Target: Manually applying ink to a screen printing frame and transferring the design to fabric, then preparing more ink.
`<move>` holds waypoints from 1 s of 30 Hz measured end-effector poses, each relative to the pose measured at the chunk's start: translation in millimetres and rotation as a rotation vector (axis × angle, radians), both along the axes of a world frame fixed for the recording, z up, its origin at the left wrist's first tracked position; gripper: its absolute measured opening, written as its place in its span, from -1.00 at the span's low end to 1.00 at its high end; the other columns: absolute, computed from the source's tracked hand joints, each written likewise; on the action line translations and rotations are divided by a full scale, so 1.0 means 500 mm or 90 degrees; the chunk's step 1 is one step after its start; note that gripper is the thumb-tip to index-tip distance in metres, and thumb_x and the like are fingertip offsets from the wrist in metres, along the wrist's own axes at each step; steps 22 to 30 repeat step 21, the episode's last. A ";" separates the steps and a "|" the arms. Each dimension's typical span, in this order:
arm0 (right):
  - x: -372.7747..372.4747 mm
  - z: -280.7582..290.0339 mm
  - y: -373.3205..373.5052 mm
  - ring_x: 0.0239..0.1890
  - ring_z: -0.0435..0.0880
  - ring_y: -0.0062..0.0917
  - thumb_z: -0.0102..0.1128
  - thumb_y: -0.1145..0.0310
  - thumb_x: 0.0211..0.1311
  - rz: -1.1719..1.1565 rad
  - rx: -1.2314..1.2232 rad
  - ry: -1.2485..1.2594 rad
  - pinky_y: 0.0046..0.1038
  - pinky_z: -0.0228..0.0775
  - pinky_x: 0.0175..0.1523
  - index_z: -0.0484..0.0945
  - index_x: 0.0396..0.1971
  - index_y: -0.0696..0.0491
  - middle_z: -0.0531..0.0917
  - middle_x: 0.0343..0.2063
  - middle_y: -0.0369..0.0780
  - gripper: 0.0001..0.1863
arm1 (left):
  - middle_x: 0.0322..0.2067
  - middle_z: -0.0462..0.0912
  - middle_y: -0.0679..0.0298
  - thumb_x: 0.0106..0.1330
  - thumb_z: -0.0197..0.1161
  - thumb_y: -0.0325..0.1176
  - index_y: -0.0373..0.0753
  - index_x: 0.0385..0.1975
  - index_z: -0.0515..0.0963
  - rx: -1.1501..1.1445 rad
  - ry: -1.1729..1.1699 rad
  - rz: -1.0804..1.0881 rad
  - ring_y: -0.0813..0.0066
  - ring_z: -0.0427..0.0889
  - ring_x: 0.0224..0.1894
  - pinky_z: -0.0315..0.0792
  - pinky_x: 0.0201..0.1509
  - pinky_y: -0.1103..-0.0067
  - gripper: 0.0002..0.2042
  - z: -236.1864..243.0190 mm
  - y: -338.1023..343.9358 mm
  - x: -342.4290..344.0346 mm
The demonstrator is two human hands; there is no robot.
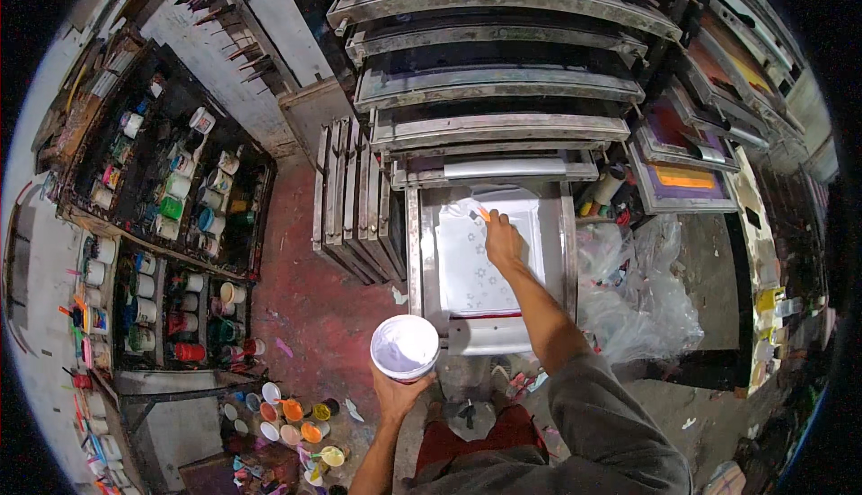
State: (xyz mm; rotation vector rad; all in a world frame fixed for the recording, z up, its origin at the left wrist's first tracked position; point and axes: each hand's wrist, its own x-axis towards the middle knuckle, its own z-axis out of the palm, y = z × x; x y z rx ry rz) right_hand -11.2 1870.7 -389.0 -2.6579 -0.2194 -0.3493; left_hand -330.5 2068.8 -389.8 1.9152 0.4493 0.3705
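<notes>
My left hand [398,394] is wrapped round a white tub [403,373], held up in front of me at the near left of the screen. Pale lilac-white ink [406,342] fills part of it and coats the inner wall. With my right hand [505,240] I grip a small orange-handled spatula [485,214] over the far part of a metal-framed printing screen [567,261]. A wet white patch [460,208] lies by its tip. Small grey flower shapes show on the pale mesh [503,288], and a dark red strip runs along its near edge.
A rack of stacked metal frames [503,86] rises beyond the screen. More frames [346,198] lean upright to its left. Shelves of ink tubs [171,207] stand at far left; open colour pots [292,410] sit below. Crumpled clear plastic [637,297] lies on the right floor.
</notes>
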 end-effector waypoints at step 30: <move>0.014 -0.074 -0.150 -0.19 0.70 0.00 0.00 0.29 0.36 -0.322 -0.028 0.125 -0.04 0.56 -0.16 0.43 -0.01 0.06 0.68 -0.26 0.02 -0.72 | 0.22 0.34 0.00 -0.31 0.71 -0.28 -0.36 0.32 0.05 -0.060 -0.001 0.038 0.15 0.36 0.29 0.22 0.39 0.30 0.14 -0.008 0.054 -0.022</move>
